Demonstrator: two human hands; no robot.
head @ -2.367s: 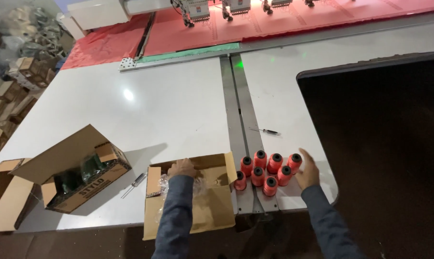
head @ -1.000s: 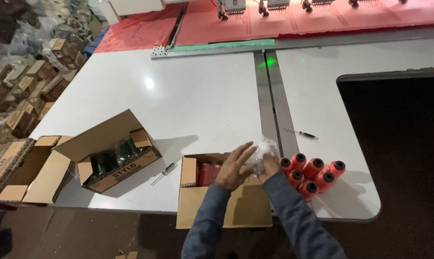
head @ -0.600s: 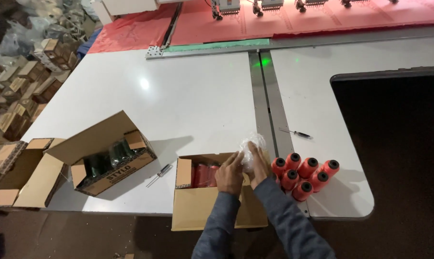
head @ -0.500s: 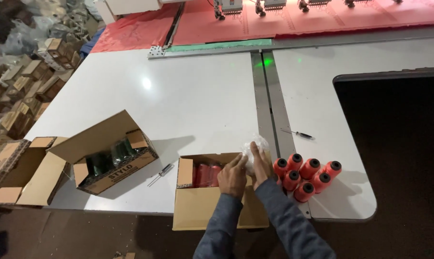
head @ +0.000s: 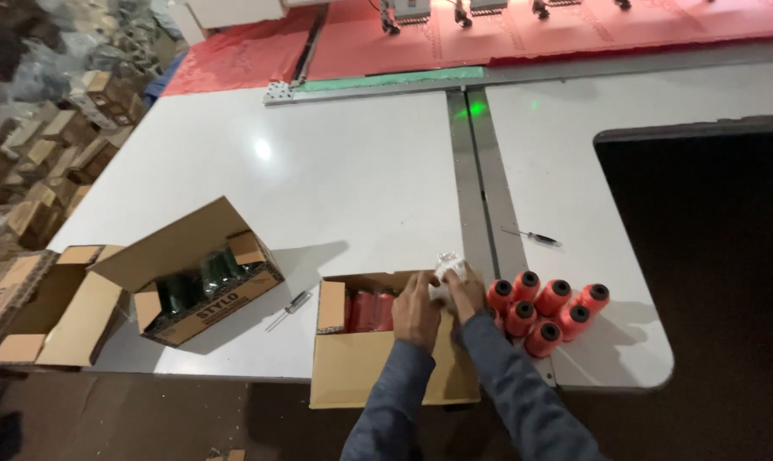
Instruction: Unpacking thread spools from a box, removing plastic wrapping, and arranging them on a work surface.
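A: Where are the hands?
B: Left hand (head: 416, 306) and right hand (head: 463, 290) pinch a crumpled clear plastic wrapper (head: 449, 269) over the open brown cardboard box (head: 386, 358).
A: And beside that box?
B: Orange thread spools (head: 544, 309), just right.

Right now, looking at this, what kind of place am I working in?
Probably an embroidery or textile workshop. Orange thread spools stand on a big white work table, red fabric lies under machine heads at the far edge, and both hands work over an open carton of more spools.
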